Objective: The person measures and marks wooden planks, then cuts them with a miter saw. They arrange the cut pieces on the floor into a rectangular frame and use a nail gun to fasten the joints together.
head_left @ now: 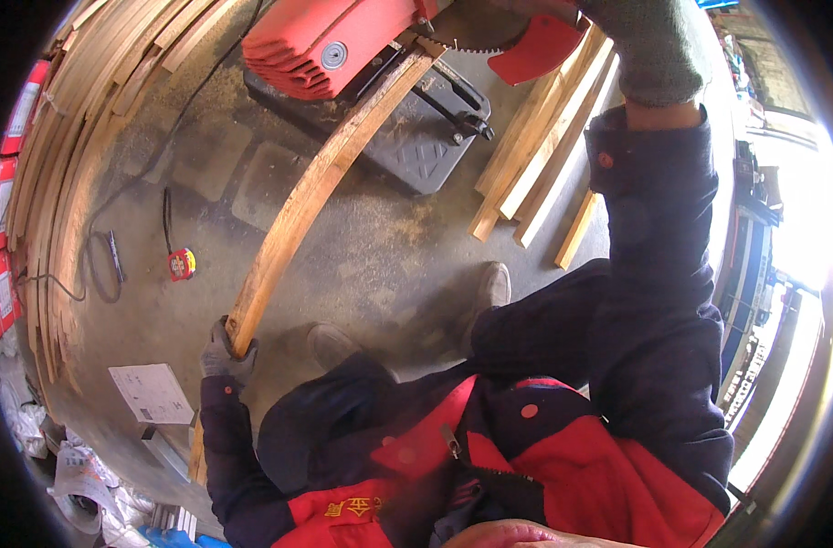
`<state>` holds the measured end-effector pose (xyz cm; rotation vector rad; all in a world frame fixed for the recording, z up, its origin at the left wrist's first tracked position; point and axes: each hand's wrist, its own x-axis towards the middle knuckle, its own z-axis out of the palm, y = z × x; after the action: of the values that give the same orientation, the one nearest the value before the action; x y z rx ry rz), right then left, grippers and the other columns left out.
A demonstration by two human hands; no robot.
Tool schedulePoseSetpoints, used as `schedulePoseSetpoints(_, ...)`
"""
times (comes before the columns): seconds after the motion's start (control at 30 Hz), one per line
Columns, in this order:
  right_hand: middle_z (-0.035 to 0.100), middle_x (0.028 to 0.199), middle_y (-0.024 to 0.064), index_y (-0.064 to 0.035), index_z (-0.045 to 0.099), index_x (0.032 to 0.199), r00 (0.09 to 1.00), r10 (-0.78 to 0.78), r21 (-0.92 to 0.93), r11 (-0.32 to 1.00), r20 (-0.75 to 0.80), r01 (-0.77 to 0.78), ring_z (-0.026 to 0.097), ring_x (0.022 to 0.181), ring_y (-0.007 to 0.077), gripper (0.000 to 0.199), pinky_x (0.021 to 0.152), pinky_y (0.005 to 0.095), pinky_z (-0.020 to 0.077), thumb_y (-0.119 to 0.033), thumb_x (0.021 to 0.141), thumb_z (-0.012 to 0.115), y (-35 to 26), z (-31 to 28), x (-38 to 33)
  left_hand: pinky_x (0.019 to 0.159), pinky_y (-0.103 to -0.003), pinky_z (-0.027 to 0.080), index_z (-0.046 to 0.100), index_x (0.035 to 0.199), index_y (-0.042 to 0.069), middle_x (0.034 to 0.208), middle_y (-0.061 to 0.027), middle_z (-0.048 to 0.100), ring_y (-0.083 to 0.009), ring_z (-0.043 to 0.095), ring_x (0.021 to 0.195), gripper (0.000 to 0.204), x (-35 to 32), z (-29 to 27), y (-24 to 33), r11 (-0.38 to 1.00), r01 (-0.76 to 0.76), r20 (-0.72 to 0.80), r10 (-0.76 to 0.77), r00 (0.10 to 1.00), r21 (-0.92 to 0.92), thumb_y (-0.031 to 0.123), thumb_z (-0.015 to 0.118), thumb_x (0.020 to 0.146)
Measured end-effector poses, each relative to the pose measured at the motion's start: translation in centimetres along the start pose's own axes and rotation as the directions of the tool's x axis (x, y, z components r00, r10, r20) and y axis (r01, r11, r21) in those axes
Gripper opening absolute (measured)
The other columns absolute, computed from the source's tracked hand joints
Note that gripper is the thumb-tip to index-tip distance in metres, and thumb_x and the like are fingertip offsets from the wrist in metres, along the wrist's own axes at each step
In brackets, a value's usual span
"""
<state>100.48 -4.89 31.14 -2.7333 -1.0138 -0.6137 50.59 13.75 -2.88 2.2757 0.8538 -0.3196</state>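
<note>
My left hand (223, 363), in a grey glove, is closed round the near part of a long wooden strip (293, 215). The strip runs up and away across the black base (426, 155) of a red cut-off saw (298, 55). Its far end lies by the toothed blade (471, 48), next to a red blade guard (540, 50). My right hand (654, 46), gloved too, reaches to the top edge of the view beside the guard. Its fingers are out of sight, so what they hold does not show.
Several wooden strips (535, 155) lie right of the saw, and a long stack of strips (88, 137) lines the left. A tape measure (182, 264), a pen (116, 256), a black cable (165, 151) and a printed sheet (152, 394) are on the floor. Red boxes (0, 205) stand far left.
</note>
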Motion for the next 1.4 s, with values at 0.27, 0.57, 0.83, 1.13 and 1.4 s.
schedulePoseSetpoints(0.27,0.071,0.100,0.0232,-0.0009,0.070,0.113,0.931,-0.254,0.164,0.939,-0.262,0.303,0.069,0.096,0.0420,0.021,0.083,0.0460,0.0550,-0.013,0.096,0.064,6.4,4.5,-4.4,0.089,-0.047,0.056,0.052,0.136,0.007,0.122,-0.0202,0.068,-0.0419,0.068,0.108,0.067,0.8,0.6,-0.3,0.996,0.011,-0.026,-0.009,1.000,0.091,0.027,0.082,0.080)
schedulePoseSetpoints(0.57,0.069,0.098,0.0270,-0.0014,0.063,0.117,0.950,-0.186,0.116,0.980,0.252,0.161,0.067,0.094,0.0482,0.029,0.081,0.0488,0.0541,-0.022,0.097,0.064,4.6,0.7,-2.9,0.088,-0.049,0.056,0.051,0.134,0.010,0.124,-0.0189,0.067,-0.0420,0.068,0.108,0.067,1.0,1.9,-1.8,0.994,0.059,-0.023,-0.057,0.998,0.095,0.031,0.083,0.079)
schedulePoseSetpoints(0.83,0.072,0.091,0.0035,-0.0040,0.074,0.110,0.670,-0.419,0.572,0.820,0.612,-0.009,0.065,0.083,0.0139,0.029,0.078,0.0305,0.0518,-0.021,0.087,0.071,2.1,-2.1,1.6,0.088,-0.049,0.056,0.052,0.133,0.011,0.121,-0.0188,0.068,-0.0429,0.068,0.106,0.064,1.4,1.9,-1.7,0.991,0.001,-0.048,0.006,0.999,0.137,0.031,0.082,0.080)
schedulePoseSetpoints(1.13,0.068,0.104,0.0037,-0.0033,0.066,0.126,0.639,-0.437,0.680,0.708,0.633,-0.190,0.060,0.092,0.0107,0.035,0.082,0.0293,0.0513,-0.015,0.093,0.067,5.5,1.3,2.1,0.083,-0.050,0.056,0.052,0.130,0.013,0.118,-0.0188,0.070,-0.0432,0.070,0.102,0.061,1.1,1.8,-1.4,0.984,0.090,-0.036,-0.085,0.996,0.156,0.036,0.081,0.082)
schedulePoseSetpoints(1.4,0.068,0.094,0.0035,-0.0027,0.065,0.117,0.797,-0.336,0.721,0.672,0.501,-0.170,0.063,0.085,0.0125,0.031,0.073,0.0315,0.0549,-0.028,0.099,0.067,10.6,9.9,-3.8,0.085,-0.051,0.056,0.051,0.130,0.011,0.119,-0.0205,0.069,-0.0432,0.070,0.103,0.063,1.1,2.0,-1.6,0.988,0.058,-0.050,-0.051,0.997,0.141,0.038,0.081,0.081)
